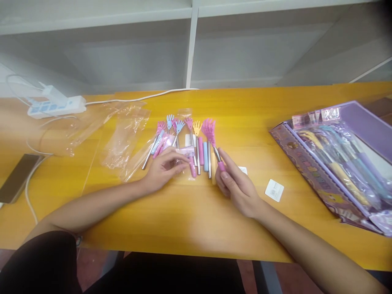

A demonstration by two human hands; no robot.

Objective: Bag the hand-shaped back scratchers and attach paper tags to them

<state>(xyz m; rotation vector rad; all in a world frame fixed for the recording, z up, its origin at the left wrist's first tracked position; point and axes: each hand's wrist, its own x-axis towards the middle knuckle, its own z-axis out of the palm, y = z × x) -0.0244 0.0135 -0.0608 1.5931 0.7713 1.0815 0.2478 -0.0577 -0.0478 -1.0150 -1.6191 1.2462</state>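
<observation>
My right hand (235, 183) is closed round the pink handle of a back scratcher (209, 132) with a pink hand-shaped head and a metal stem, its head pointing up and away. The head is slightly blurred. My left hand (167, 167) has loosely curled fingers, thumb apart from them, beside a clear packet with a printed label (186, 151); whether it touches the packet is hard to make out. Beyond my hands lie several more back scratchers with pink, blue and yellow heads, among them a yellow one (197, 128) and a blue one (179, 126).
Crumpled clear plastic bags (122, 141) lie on the left. On the right stands an open purple display box (315, 175) holding wrapped back scratchers. A white tag (274, 190) lies near my right wrist. A power strip (58, 107) and a dark phone (18, 177) are at far left.
</observation>
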